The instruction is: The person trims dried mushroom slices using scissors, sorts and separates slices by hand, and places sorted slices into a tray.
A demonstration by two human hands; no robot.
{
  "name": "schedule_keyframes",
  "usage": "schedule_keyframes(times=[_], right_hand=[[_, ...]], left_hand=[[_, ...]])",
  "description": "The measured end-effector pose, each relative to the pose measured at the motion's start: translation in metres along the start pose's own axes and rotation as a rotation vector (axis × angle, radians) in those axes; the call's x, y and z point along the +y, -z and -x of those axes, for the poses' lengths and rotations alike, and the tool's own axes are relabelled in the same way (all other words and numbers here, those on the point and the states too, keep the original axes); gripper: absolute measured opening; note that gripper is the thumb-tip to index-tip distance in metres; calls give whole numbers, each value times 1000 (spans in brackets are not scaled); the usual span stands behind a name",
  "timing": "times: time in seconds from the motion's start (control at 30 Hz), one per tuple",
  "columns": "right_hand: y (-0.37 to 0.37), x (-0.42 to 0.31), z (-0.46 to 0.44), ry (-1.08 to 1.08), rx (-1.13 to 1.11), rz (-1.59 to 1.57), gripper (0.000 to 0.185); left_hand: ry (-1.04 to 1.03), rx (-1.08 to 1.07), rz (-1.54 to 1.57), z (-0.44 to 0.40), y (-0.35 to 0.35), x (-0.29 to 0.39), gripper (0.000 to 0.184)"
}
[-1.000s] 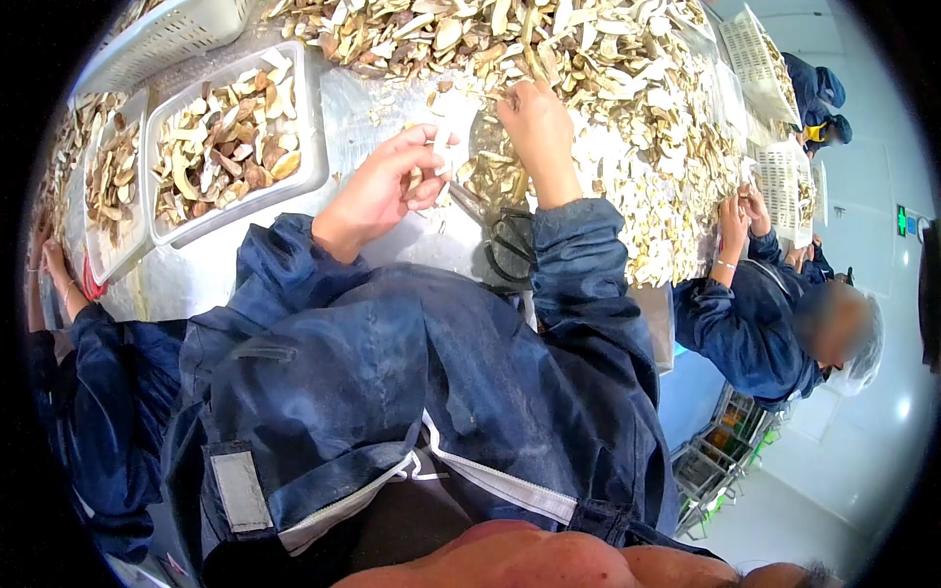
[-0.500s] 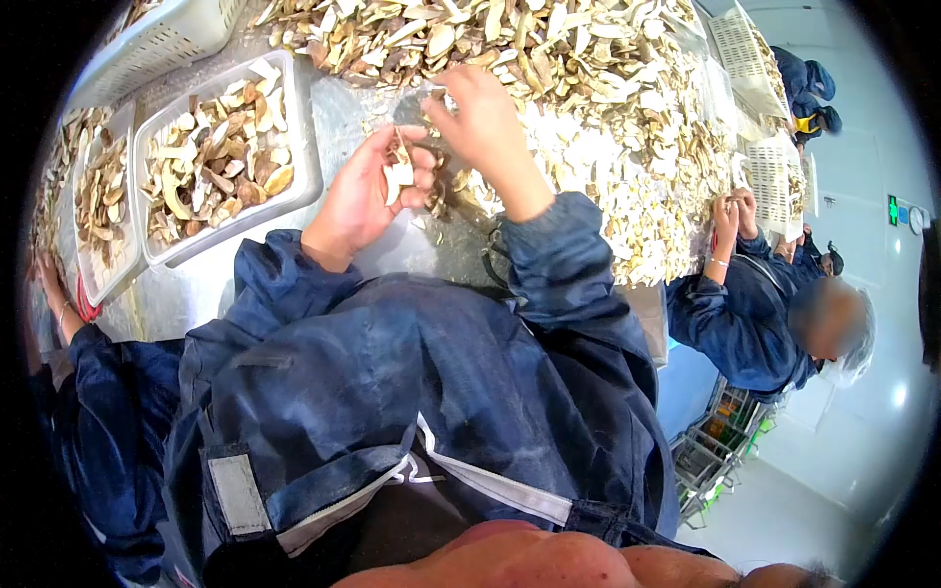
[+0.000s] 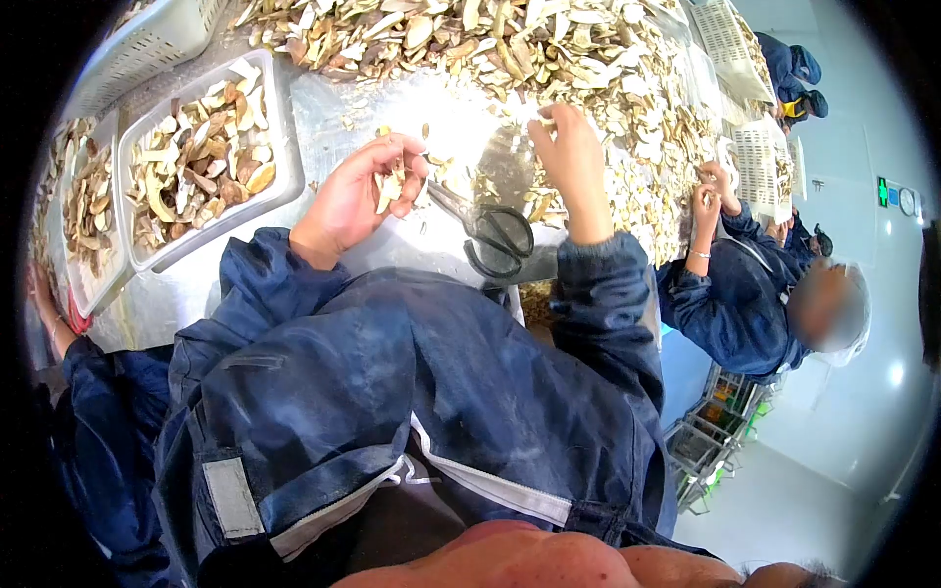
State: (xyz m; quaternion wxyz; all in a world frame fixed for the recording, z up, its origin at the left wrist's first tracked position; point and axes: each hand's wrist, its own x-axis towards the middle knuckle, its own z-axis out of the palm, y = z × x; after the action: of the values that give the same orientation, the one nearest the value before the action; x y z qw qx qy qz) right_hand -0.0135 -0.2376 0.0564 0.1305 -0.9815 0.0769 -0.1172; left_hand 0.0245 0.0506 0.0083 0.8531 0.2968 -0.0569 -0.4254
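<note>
Pale dried slices (image 3: 390,188) lie in my left hand (image 3: 363,191), its fingers curled round them above the metal table. Over the near edge of a large heap of sliced dried pieces (image 3: 510,44), my right hand (image 3: 570,157) is bent at the fingers; what its fingertips touch, if anything, is too small to make out. Between the two hands, black-handled scissors (image 3: 498,235) rest on the table, their blades pointing toward my left hand.
At the left stands a white tray (image 3: 284,176) of larger slices, beside a second tray (image 3: 120,257). A perforated basket (image 3: 147,59) is at the upper left. Co-workers sit at the right (image 3: 735,294) and at the left (image 3: 108,412). More baskets (image 3: 760,162) line the far right.
My right hand has moved away from my left hand, rightward to the heap's edge. The scissors, mostly covered before, now show. My left hand keeps its slices.
</note>
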Motion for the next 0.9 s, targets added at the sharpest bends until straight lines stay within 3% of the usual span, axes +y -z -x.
schedule_keyframes(times=[0.03, 0.13, 0.33, 0.43, 0.67, 0.8, 0.9], right_hand=[[-2, -4, -11, 6, 72, -104, 23], [-16, -20, -44, 47, 239, 28, 31], [-49, -16, -61, 27, 264, 24, 30], [-46, -14, -47, -6, 139, -141, 24], [-18, -31, -26, -358, -206, -1231, 19], [-7, -67, -4, -516, -442, -1516, 19], [-19, -82, 11, -488, -629, -1666, 18]], left_hand=[[5, -9, 9, 1, -3, 2, 31], [21, -8, 30, 3, -4, 4, 32], [-6, -20, 39, 2, 5, 1, 30], [5, -8, 30, 1, 5, 0, 28], [16, -22, 125, -1, 13, 0, 24], [-49, -3, 116, 1, 6, 3, 26], [-9, 32, 111, 4, -2, 6, 31]])
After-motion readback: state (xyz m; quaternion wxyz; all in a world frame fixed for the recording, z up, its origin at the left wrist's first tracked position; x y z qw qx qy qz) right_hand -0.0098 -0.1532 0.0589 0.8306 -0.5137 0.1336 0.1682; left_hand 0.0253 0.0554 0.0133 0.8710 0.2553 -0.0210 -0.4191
